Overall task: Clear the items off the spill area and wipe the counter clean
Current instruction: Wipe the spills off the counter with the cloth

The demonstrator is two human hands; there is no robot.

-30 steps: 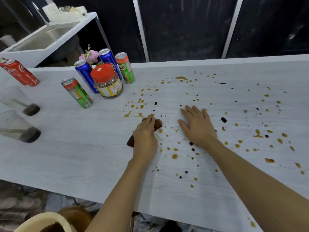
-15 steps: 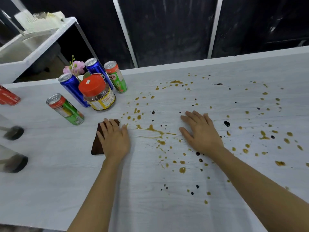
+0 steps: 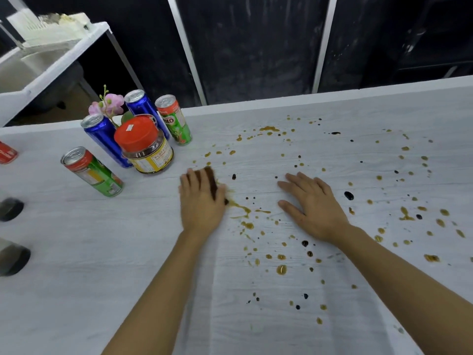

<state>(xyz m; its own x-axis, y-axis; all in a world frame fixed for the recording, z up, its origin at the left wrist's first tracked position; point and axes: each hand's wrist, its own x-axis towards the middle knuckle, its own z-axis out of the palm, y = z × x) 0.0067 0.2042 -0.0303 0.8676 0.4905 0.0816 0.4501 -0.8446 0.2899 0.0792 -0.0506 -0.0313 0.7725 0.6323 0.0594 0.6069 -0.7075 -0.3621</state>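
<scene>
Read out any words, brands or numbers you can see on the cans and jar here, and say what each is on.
"ILO", with the start of the word not clearly legible: back green can.
Too blurred or small to read: the label of the red-lidded jar, the front green can, and the red can at the left edge.

The surface (image 3: 128, 278) is white with faint grey wood grain, speckled by amber and black drops (image 3: 281, 269). The cloth (image 3: 211, 179) is dark brown. The jar (image 3: 144, 147) has a red lid and yellow label; two cans (image 3: 105, 139) are blue, two other cans (image 3: 94, 172) green and red; the flower (image 3: 110, 105) is pink
</scene>
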